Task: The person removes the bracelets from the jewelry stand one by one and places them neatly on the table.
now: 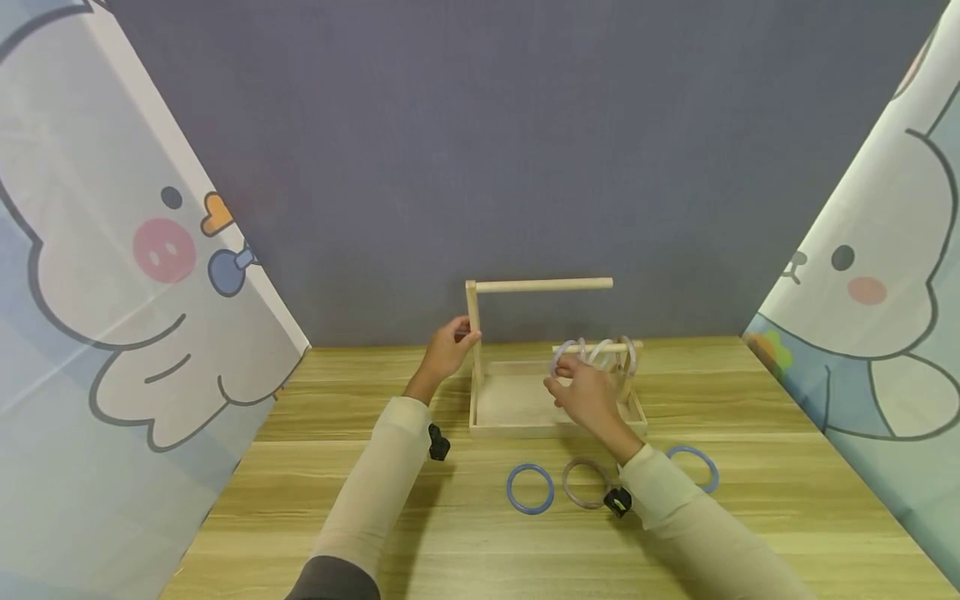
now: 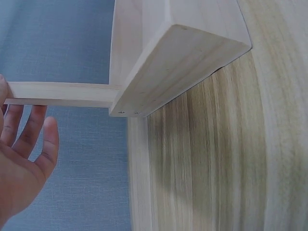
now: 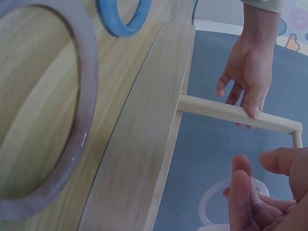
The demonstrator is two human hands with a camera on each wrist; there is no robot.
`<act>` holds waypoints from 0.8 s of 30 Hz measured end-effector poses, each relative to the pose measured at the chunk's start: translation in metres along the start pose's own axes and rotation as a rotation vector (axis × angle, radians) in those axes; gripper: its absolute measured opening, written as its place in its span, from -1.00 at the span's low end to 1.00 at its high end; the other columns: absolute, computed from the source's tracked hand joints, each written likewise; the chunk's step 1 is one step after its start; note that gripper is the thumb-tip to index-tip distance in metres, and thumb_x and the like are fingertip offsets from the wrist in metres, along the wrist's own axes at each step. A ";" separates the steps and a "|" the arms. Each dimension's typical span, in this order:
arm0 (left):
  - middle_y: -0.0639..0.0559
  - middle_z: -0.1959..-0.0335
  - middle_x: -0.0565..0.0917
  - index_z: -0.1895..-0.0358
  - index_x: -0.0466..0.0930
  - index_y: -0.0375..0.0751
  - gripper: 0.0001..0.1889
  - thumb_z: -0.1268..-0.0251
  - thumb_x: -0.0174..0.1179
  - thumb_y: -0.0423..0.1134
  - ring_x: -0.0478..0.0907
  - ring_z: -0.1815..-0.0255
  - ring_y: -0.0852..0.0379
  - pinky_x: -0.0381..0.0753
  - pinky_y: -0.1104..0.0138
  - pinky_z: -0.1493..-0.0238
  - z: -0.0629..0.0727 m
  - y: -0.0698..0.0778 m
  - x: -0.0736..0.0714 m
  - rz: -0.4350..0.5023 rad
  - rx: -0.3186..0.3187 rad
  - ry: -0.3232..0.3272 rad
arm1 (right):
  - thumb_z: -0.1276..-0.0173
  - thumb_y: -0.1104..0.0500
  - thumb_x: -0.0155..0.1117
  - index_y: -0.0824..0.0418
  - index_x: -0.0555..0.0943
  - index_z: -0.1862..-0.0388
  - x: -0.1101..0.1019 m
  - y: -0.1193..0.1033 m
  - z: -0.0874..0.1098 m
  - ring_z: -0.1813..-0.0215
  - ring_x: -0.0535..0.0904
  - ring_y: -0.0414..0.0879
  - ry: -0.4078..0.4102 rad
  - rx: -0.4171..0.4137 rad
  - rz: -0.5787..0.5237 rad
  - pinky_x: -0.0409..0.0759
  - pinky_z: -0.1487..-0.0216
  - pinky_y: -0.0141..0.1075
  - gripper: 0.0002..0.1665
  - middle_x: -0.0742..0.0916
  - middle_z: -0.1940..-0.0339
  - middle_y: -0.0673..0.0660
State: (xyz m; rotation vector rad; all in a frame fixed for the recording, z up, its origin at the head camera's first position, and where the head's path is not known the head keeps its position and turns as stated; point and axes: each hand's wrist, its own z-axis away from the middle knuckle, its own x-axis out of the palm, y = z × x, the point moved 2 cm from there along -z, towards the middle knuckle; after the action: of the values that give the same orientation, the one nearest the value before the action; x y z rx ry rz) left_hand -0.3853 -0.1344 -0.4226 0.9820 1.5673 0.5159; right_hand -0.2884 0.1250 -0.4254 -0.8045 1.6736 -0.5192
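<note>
My left hand [image 1: 447, 350] grips the left post [image 1: 476, 321] of a wooden bangle stand, its thumb on one side and fingers on the other. From that post an upper rod [image 1: 543, 285] reaches right. Several pale bangles hang on the lower rod, among them a lilac bangle [image 1: 556, 362] near its free left end and a white bangle [image 1: 597, 350]. My right hand [image 1: 590, 402] is right at the lilac bangle; in the right wrist view its thumb and fingers stand apart, with a pale bangle [image 3: 204, 207] partly hidden behind the fingers.
On the wooden table [image 1: 360, 383], in front of the stand's tray base [image 1: 525, 432], lie a blue bangle [image 1: 510, 490], a grey-brown bangle [image 1: 566, 483] and another blue bangle [image 1: 715, 479] partly behind the right forearm. A grey panel [image 1: 480, 167] rises behind.
</note>
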 end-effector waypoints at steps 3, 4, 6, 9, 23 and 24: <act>-0.16 -0.26 0.63 -0.42 0.44 -0.17 -0.53 -0.57 0.13 -0.07 0.58 -0.28 -0.15 0.57 -0.04 -0.29 0.000 0.000 0.000 0.000 -0.007 -0.007 | -0.37 0.10 0.39 0.22 0.67 -0.03 0.000 0.000 -0.002 0.53 0.75 -0.16 0.012 0.006 0.007 0.48 0.64 -0.32 -0.68 0.80 -0.05 0.25; -0.16 -0.26 0.62 -0.42 0.43 -0.17 -0.52 -0.57 0.13 -0.07 0.58 -0.29 -0.15 0.57 -0.05 -0.29 0.000 0.000 0.000 0.000 -0.010 -0.010 | -0.37 0.10 0.39 0.20 0.68 0.03 0.000 0.000 -0.003 0.53 0.74 -0.19 0.016 0.005 0.011 0.49 0.62 -0.33 -0.73 0.80 -0.04 0.24; -0.16 -0.27 0.62 -0.43 0.43 -0.17 -0.51 -0.57 0.13 -0.06 0.57 -0.29 -0.15 0.56 -0.05 -0.30 0.000 -0.001 0.000 0.001 -0.013 -0.012 | -0.37 0.09 0.38 0.18 0.67 0.13 0.000 0.000 -0.003 0.54 0.73 -0.22 0.021 0.006 0.019 0.51 0.57 -0.33 -0.80 0.81 -0.02 0.21; -0.17 -0.26 0.62 -0.42 0.44 -0.17 -0.53 -0.58 0.13 -0.08 0.58 -0.29 -0.16 0.57 -0.05 -0.29 0.000 -0.001 0.000 0.009 -0.012 -0.012 | -0.38 0.09 0.38 0.20 0.68 0.11 0.000 -0.001 -0.004 0.53 0.74 -0.19 0.034 0.012 0.021 0.54 0.55 -0.35 -0.77 0.83 0.03 0.22; -0.18 -0.26 0.63 -0.41 0.44 -0.19 -0.52 -0.58 0.11 -0.06 0.59 -0.28 -0.16 0.58 -0.04 -0.28 -0.002 -0.003 0.000 -0.005 0.006 -0.018 | -0.45 -0.02 0.33 0.30 0.69 -0.08 0.000 0.001 -0.010 0.52 0.77 -0.09 0.101 0.046 0.036 0.56 0.61 -0.36 -0.56 0.84 0.16 0.26; -0.18 -0.25 0.63 -0.41 0.44 -0.19 -0.53 -0.58 0.12 -0.06 0.59 -0.27 -0.16 0.58 -0.04 -0.27 -0.002 -0.003 0.000 -0.008 0.007 -0.017 | -0.45 -0.03 0.32 0.30 0.70 -0.07 0.000 0.001 -0.010 0.53 0.77 -0.09 0.108 0.047 0.034 0.56 0.62 -0.36 -0.55 0.84 0.15 0.27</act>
State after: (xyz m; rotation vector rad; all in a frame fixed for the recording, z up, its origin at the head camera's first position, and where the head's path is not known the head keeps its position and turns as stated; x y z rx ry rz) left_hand -0.3883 -0.1360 -0.4245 0.9834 1.5583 0.4956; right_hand -0.2982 0.1250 -0.4240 -0.7232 1.7647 -0.5845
